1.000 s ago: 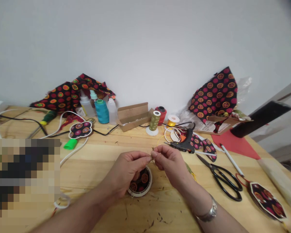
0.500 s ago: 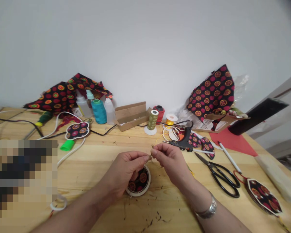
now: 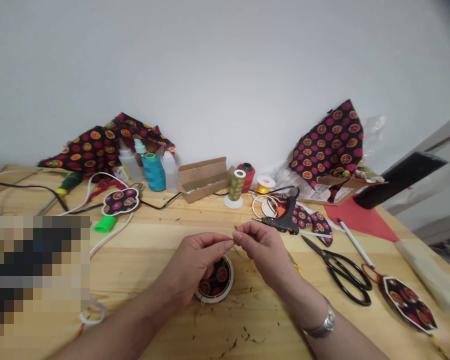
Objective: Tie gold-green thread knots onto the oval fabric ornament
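In the head view my left hand (image 3: 200, 255) is pinched at the fingertips on a thin yellowish thread (image 3: 235, 228). My right hand (image 3: 260, 245) pinches the same thread, its fingertips touching or almost touching those of the left. What lies right between the fingertips is too small to make out. Beneath my left hand a round pendant (image 3: 225, 280) with a pale rim and dark patterned fabric rests on the wooden table, partly hidden by that hand. A yellow tassel-like end (image 3: 297, 267) shows behind my right wrist.
Black-handled scissors (image 3: 347, 275) and an octagonal fabric piece (image 3: 408, 305) lie at right. Behind my hands are a glue gun (image 3: 281, 220), an olive thread spool (image 3: 236, 185) and an open cardboard box (image 3: 204, 182). A flower-shaped piece (image 3: 120, 201) and green cap (image 3: 105, 224) lie left.
Both hands stay in nearly the same place, with only a slight shift of the fingertips on the thread. The things on the table have not moved.
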The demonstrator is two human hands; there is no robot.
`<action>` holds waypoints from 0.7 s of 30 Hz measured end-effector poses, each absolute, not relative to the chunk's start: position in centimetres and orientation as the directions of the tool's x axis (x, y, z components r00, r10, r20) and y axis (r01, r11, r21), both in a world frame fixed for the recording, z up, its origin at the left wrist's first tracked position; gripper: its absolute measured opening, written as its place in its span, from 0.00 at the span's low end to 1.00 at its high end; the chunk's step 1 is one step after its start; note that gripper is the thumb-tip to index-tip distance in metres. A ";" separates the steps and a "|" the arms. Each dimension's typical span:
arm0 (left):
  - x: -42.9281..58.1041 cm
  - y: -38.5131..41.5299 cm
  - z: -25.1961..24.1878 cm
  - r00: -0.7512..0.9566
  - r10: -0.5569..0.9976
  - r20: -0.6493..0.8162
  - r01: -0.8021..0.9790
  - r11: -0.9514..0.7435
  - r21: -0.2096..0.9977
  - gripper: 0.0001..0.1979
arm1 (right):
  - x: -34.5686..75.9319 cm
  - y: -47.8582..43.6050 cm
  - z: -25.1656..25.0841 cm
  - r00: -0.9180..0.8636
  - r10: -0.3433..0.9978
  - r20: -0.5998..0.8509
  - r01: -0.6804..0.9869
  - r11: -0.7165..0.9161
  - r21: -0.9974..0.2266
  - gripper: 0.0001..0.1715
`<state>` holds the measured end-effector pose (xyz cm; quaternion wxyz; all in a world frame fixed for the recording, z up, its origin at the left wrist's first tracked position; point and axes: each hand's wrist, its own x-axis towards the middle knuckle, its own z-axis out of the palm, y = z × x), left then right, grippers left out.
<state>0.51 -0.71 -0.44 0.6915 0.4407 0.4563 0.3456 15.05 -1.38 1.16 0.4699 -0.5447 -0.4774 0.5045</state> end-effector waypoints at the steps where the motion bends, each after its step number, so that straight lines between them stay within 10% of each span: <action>1: 0.5 -0.7 -0.4 0.335 0.883 -0.328 -0.072 0.371 0.926 0.13 | 15.0 -1.4 1.2 0.033 0.994 -0.106 0.051 -0.108 -0.993 0.08; 21: 0.4 -0.7 -0.7 0.273 0.907 -0.320 -0.100 0.358 0.928 0.11 | 15.1 -1.0 0.0 -0.006 0.987 -0.158 -0.025 -0.159 -0.987 0.10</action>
